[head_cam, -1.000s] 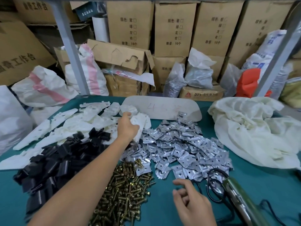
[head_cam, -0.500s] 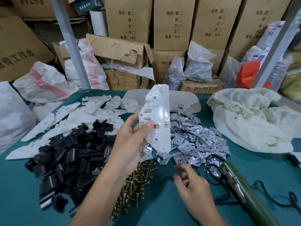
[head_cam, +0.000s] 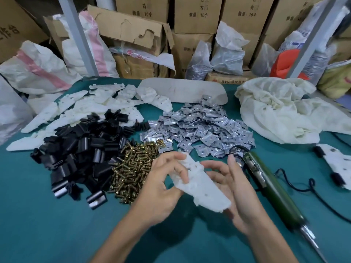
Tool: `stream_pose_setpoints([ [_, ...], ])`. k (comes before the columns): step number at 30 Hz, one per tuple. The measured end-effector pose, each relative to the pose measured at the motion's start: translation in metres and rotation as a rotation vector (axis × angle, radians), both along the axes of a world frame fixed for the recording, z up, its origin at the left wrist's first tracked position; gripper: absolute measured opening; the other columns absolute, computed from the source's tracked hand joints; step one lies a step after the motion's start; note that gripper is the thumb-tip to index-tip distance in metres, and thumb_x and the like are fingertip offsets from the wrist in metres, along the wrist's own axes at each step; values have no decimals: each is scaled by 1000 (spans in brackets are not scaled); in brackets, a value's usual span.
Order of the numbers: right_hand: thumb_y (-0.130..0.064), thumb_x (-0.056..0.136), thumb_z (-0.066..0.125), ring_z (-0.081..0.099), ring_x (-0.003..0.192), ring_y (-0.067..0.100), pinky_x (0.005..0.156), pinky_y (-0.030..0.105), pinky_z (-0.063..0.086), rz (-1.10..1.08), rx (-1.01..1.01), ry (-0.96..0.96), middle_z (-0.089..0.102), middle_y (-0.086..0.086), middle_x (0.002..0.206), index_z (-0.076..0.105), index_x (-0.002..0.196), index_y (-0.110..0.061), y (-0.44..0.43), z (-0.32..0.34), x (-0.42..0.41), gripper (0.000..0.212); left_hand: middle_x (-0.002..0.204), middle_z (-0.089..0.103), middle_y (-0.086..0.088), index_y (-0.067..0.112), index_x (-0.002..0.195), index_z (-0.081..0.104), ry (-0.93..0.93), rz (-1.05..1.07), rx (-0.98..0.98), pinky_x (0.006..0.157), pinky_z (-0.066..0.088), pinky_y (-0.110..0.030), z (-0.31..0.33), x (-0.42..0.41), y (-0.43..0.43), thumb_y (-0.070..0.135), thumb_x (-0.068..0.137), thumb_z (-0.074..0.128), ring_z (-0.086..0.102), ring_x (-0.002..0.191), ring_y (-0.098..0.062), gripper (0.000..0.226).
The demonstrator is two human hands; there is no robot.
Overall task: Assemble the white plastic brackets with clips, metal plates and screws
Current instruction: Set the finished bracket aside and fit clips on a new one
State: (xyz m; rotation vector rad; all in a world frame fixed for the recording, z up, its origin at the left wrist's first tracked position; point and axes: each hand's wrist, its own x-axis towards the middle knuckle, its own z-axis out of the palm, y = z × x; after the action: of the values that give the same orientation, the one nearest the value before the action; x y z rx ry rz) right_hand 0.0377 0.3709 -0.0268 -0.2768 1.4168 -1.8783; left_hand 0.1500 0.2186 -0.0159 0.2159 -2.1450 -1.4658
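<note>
A white plastic bracket (head_cam: 201,185) lies between both hands, low over the teal table. My left hand (head_cam: 163,185) grips its upper end with curled fingers. My right hand (head_cam: 233,188) cups the bracket from underneath and from the right. Behind them lie a heap of brass screws (head_cam: 133,166), a heap of black clips (head_cam: 81,149), a spread of silver metal plates (head_cam: 199,130) and a pile of white brackets (head_cam: 79,109).
A green electric screwdriver (head_cam: 269,188) with a black cord lies to the right of my hands. An assembled bracket (head_cam: 334,160) sits at the right edge. A crumpled white sack (head_cam: 281,109) and a flat white board (head_cam: 182,90) lie further back, before stacked cartons.
My left hand lifted a bracket from the white pile, held it up, then brought it down near the table front. My right hand rose from the table and took hold of it.
</note>
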Motion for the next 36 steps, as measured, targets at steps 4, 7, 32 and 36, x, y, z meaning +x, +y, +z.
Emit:
stream_pose_setpoints([
  [4, -39, 86, 68, 60, 64, 11, 58, 23, 52, 24, -15, 72, 70, 5, 82, 75, 101, -21, 3, 5, 6, 25, 117, 49, 10, 29, 69, 59, 5, -43, 28, 98, 37, -24, -9, 5, 1, -12, 72, 68, 48, 122, -19, 42],
  [7, -24, 84, 83, 68, 77, 23, 69, 37, 54, 56, -7, 84, 72, 15, 94, 68, 113, -24, 3, 3, 9, 33, 119, 48, 11, 35, 72, 59, -6, -70, -19, 98, 40, -31, -11, 9, 7, -6, 73, 64, 48, 123, -22, 42],
  [32, -40, 98, 59, 73, 103, 28, 80, 37, 61, -4, -55, 31, 74, 17, 119, 60, 133, -17, 4, -2, 9, 42, 107, 74, 4, 10, 83, 76, 201, -207, -428, 112, 39, -38, -21, 19, 17, -7, 78, 76, 64, 113, -13, 18],
  [36, -7, 101, 59, 74, 85, 27, 69, 36, 61, -75, 11, 137, 76, 18, 106, 55, 129, -20, -1, -6, 10, 31, 110, 72, 9, 13, 88, 76, 174, -112, -399, 108, 44, -37, -34, 27, 18, -11, 77, 60, 61, 120, -13, 31],
])
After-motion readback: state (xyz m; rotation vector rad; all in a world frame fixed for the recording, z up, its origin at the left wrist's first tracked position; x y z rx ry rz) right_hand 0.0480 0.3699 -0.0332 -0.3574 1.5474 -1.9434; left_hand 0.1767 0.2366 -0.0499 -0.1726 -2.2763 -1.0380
